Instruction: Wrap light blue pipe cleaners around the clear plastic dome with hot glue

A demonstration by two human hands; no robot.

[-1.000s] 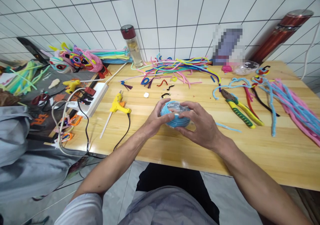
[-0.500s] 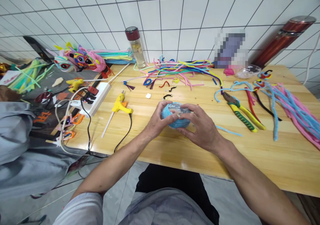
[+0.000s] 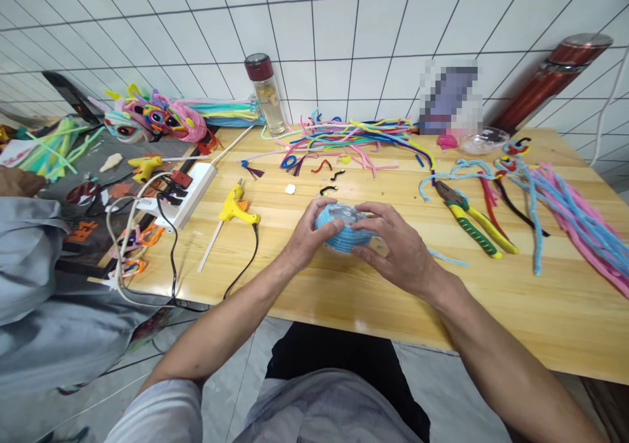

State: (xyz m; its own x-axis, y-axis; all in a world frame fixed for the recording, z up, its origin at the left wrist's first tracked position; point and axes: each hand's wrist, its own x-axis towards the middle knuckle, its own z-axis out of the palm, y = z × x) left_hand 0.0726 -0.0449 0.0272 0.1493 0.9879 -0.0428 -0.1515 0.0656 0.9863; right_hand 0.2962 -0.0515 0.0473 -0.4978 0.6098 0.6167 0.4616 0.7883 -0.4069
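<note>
Between my hands is a rounded form wrapped in light-blue pipe cleaner (image 3: 349, 239), with a clear plastic top partly showing. My left hand (image 3: 308, 238) grips it from the left, thumb laid over the near upper side. At its right side my right hand (image 3: 400, 246) holds on, with bent fingers on the top and the thumb low on the side. A loose blue pipe cleaner (image 3: 451, 258) lies beside my right hand. Beyond the form are short black pipe cleaner pieces (image 3: 328, 190) and a small white piece (image 3: 290, 189).
Left of me are a yellow glue gun (image 3: 239, 210) with its cord and a white power strip (image 3: 189, 197). Pliers (image 3: 469, 219) and blue and pink pipe cleaners (image 3: 580, 223) lie right. A glass bottle (image 3: 266, 96) stands at the wall. Another person's sleeve (image 3: 29, 259) is at far left.
The wrapped form has tilted or turned slightly in my hands. My right fingers have shifted a little over its top, and the blue wrapping shows more clearly now.
</note>
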